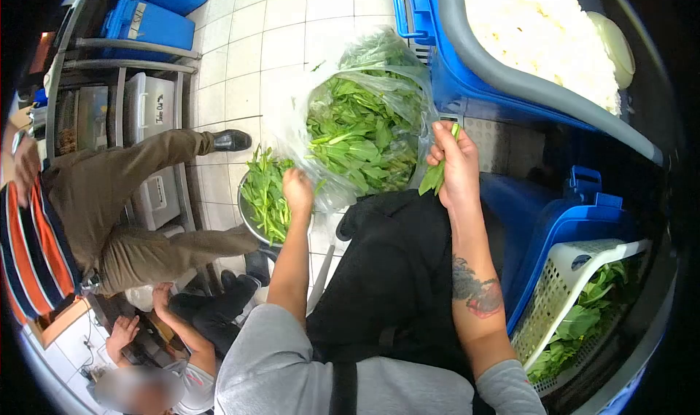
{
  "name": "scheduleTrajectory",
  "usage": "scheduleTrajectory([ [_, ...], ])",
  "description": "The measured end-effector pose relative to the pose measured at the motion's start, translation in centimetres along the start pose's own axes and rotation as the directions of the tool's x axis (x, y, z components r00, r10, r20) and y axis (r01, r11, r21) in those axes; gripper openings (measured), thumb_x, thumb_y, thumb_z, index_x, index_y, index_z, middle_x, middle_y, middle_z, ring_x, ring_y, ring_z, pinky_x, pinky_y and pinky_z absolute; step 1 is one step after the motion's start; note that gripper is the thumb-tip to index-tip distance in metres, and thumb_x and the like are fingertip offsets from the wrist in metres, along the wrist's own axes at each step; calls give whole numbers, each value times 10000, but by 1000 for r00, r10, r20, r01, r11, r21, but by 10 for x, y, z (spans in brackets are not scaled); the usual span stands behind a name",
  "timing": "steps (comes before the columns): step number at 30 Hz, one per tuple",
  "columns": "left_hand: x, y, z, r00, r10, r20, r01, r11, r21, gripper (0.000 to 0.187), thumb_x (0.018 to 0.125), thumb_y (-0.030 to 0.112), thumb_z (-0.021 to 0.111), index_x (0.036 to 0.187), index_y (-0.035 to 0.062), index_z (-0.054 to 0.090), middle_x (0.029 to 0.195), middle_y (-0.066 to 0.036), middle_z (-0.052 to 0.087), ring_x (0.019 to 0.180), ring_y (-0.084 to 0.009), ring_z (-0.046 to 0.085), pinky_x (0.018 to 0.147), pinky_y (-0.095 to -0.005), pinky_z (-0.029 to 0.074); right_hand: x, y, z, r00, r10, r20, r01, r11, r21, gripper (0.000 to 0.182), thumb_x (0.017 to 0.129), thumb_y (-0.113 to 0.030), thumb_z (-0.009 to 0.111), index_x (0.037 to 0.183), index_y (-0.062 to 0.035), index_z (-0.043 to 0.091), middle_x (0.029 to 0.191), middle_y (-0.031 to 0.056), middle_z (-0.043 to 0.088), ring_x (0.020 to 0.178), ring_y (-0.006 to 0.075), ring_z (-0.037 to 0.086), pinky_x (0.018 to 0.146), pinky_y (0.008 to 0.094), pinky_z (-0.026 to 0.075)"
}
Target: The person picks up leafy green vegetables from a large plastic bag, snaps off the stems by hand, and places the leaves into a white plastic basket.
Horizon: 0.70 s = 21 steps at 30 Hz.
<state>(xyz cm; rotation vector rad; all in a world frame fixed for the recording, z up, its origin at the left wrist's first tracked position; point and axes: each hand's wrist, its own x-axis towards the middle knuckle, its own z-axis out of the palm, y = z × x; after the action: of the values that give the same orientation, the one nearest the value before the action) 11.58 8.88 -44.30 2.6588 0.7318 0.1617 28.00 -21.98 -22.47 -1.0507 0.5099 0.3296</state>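
Leafy greens (357, 123) fill a large clear plastic bag (292, 116) that stands open on the floor in front of me. To its left, a round metal bowl (246, 214) holds more green stems and leaves (266, 196). My left hand (297, 190) is closed at the bowl's right edge, between bowl and bag; its fingertips are hidden, and a bit of green shows beside it. At the bag's right side, my right hand (456, 160) pinches a leafy green stem (433, 179), its cut end up and its leaves hanging below the fingers.
Blue bins (510, 94) stand at the right, one under a grey-rimmed tub (467, 29) of white food. A white perforated basket (561, 291) of greens sits lower right. At the left, a person in brown trousers (138, 174) stands by metal shelving; another person (182, 327) is below.
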Motion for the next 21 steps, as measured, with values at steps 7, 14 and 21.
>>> scheduleTrajectory([
  [7,77,93,71,939,130,318,-216,943,251,164,808,86,532,935,74,634,973,-92,596,982,-267,564,810,-435,459,4,3,4,1000,17,4,-17,999,-33,87,873,-143,631,893,-74,582,680,-61,468,553,35,391,501,201,346],
  [14,80,89,62,910,17,415,-192,902,386,196,825,82,508,973,98,635,1012,-61,588,1026,-270,544,858,-461,430,2,3,4,1000,27,4,-27,999,-17,116,862,-141,644,884,-47,582,661,-50,471,539,39,396,487,209,332],
  [21,70,87,58,923,112,367,-176,974,146,149,787,68,573,923,87,629,950,-61,632,890,-270,594,768,-436,466,1,1,3,1000,21,-11,-22,999,-27,111,862,-148,645,884,-53,591,641,-60,452,541,38,391,492,215,329],
])
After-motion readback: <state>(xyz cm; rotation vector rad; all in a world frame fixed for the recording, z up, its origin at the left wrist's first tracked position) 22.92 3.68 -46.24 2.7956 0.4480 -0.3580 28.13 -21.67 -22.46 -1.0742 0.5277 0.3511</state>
